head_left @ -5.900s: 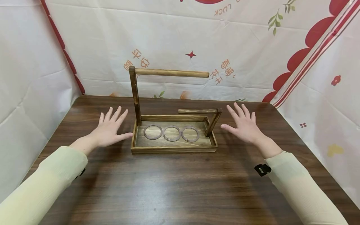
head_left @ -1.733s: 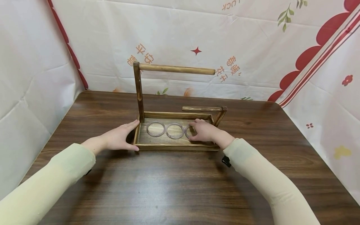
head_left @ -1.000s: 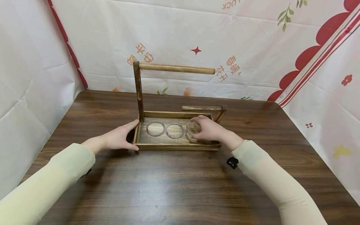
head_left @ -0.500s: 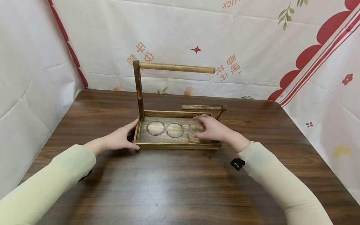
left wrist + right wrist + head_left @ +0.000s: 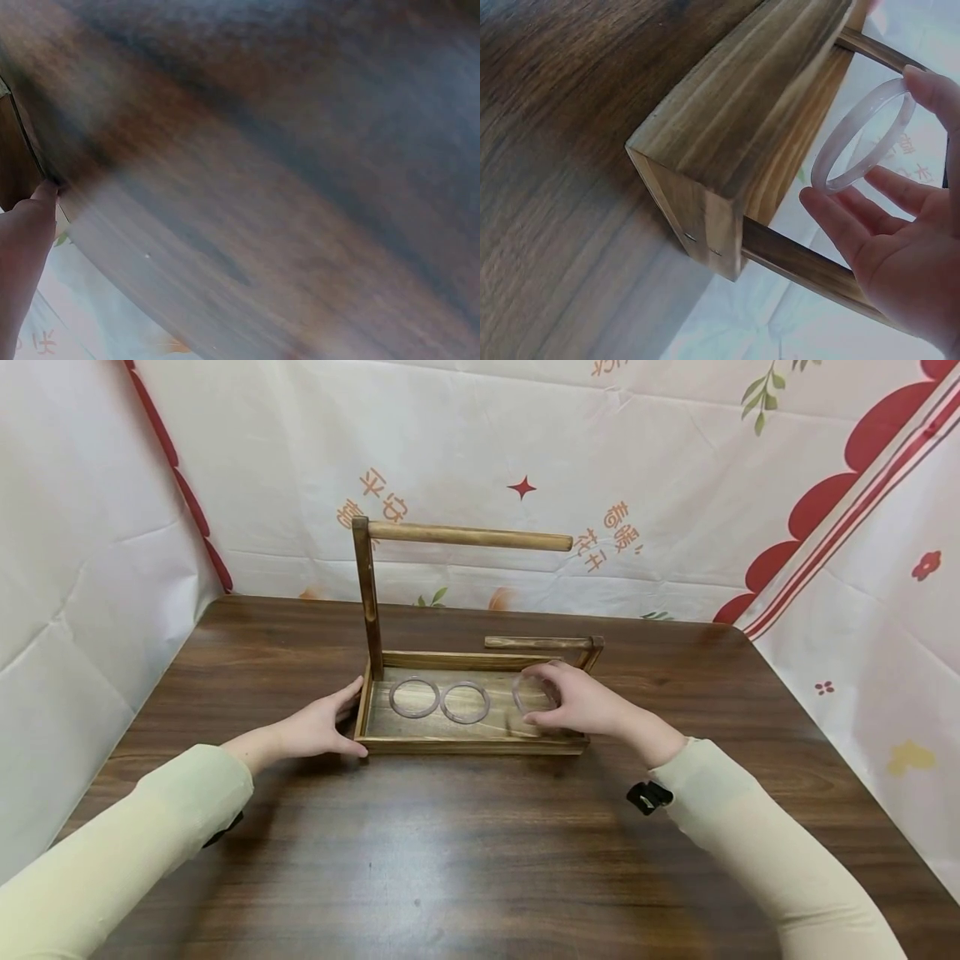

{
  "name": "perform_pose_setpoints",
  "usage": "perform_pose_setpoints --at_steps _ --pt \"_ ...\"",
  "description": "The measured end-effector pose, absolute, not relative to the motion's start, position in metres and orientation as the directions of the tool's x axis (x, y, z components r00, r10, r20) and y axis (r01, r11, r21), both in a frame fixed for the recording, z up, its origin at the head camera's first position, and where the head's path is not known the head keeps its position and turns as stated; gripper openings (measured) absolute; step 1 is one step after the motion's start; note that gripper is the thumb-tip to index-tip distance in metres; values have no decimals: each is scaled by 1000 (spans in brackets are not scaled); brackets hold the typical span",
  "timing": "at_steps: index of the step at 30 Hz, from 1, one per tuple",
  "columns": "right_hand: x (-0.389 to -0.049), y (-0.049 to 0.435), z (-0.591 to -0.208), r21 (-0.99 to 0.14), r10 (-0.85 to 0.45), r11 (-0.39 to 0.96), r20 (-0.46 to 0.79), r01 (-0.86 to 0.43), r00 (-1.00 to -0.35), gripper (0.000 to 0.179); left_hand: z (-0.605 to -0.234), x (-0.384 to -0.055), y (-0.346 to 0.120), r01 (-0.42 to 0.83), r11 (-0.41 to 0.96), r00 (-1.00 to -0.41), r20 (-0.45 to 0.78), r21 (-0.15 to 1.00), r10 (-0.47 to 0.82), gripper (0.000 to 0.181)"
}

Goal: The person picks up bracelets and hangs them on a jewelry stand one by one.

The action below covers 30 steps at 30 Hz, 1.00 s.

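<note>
A wooden bangle stand (image 5: pixel 465 747) has a shallow tray and two bars, a tall bar (image 5: pixel 468 536) from the left post and a short bar (image 5: pixel 525 643) from the right. Two translucent pale bangles, one bangle (image 5: pixel 415 716) left of another bangle (image 5: pixel 465 720), lie flat in the tray. My right hand (image 5: pixel 588 702) pinches a third bangle (image 5: pixel 847 139) between thumb and fingertips, tilted up over the tray's right part. My left hand (image 5: pixel 315 727) touches the tray's left end, fingers and thumb spread, the thumb at the front corner.
The stand sits on a dark brown wooden table (image 5: pixel 420 860). White printed cloth (image 5: pixel 450 452) hangs behind it and on both sides. The right post (image 5: pixel 591 653) rises close behind my right hand.
My right hand has come into the tray, taken the rightmost bangle, raised it and drawn it rightward, away from the other two. The left hand came to the tray's left end earlier and stays there.
</note>
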State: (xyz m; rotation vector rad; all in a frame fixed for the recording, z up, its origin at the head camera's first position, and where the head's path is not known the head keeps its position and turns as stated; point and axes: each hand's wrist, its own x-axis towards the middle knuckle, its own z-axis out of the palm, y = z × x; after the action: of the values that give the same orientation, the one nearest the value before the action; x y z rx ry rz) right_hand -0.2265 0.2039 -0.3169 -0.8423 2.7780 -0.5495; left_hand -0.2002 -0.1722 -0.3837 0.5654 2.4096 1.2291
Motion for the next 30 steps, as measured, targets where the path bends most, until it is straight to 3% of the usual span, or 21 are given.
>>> perform_pose_setpoints --at_steps 30 --pt "-209 217 -284 -582 -579 678 -46 -450 -814 63 -384 -201 -175 164 567 -850 -175 807 496 108"
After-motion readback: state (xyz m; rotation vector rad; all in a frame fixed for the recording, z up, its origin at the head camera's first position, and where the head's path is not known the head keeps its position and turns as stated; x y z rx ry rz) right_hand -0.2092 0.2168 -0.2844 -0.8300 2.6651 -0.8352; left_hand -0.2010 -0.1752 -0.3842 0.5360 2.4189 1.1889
